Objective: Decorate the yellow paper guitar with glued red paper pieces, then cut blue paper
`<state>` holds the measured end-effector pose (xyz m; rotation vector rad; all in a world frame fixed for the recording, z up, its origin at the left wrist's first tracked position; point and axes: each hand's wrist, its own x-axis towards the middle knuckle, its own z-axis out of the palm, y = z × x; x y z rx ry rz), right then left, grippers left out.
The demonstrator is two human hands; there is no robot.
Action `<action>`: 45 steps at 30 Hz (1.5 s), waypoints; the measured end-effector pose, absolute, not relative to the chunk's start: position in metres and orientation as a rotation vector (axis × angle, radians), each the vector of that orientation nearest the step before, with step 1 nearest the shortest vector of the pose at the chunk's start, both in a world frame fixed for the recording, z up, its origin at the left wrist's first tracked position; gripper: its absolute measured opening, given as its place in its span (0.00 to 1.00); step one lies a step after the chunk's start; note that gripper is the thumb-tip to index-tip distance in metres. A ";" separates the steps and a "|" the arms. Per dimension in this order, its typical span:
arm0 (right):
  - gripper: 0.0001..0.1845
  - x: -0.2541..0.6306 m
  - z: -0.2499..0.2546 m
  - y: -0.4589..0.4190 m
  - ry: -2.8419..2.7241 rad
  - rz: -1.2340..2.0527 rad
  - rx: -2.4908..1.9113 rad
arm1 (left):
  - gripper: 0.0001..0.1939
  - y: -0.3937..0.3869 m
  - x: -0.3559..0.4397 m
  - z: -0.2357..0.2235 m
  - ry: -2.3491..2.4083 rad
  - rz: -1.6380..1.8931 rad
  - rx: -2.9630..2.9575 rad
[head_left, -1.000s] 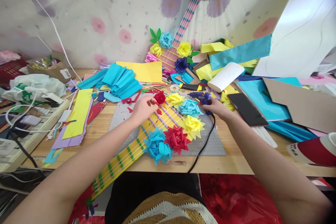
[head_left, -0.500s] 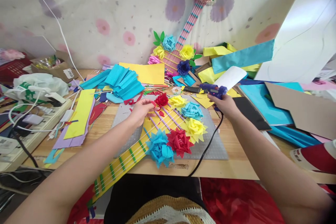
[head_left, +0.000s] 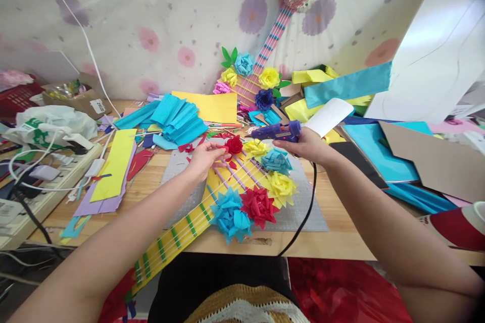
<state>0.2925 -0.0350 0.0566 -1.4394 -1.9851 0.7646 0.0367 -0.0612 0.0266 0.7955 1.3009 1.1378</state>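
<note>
Red paper rose (head_left: 234,145) at far edge of yellow guitar (head_left: 215,180), on counter (head_left: 341,239). Probably light, soft, crushable; pinch low at base. Left hand (head_left: 205,160) fingertips beside it, can't tell if gripping. Right hand (head_left: 311,146) grasps glue gun (head_left: 278,132).

On my monitor the near guitar (head_left: 184,231) is yellow, with green bars (head_left: 175,238) along the neck and lilac strips (head_left: 235,174) across the body. I read the small rose (head_left: 234,145) and the large spiky bloom (head_left: 259,206) as red, two flowers (head_left: 280,186) as yellow, two others (head_left: 232,215) as light blue. The glue gun (head_left: 282,131) shows violet-blue, its cord (head_left: 308,212) black. I see faint grid lines on the grey mat (head_left: 312,207), brown grain on the desk (head_left: 341,234), pink and purple flower prints on the white backdrop (head_left: 212,15), and teal stripes on the pink rear guitar (head_left: 273,40).
</note>
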 end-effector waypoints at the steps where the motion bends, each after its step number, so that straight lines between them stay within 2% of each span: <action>1: 0.24 0.287 0.059 -0.036 -2.032 0.740 -1.440 | 0.08 -0.061 0.037 0.026 1.299 1.138 0.803; 11: 0.29 0.258 0.059 -0.032 -2.297 0.672 -1.424 | 0.06 -0.059 0.034 0.017 1.411 1.164 0.922; 21: 0.26 0.248 0.060 -0.032 -2.321 0.734 -1.390 | 0.06 -0.059 0.036 0.019 1.420 1.172 0.977; 32: 0.27 0.251 0.052 -0.026 -2.324 0.700 -1.370 | 0.05 -0.057 0.034 0.019 1.446 1.164 1.029; 45: 0.27 0.250 0.056 -0.027 -2.292 0.718 -1.391 | 0.08 -0.056 0.032 0.017 1.453 1.143 1.043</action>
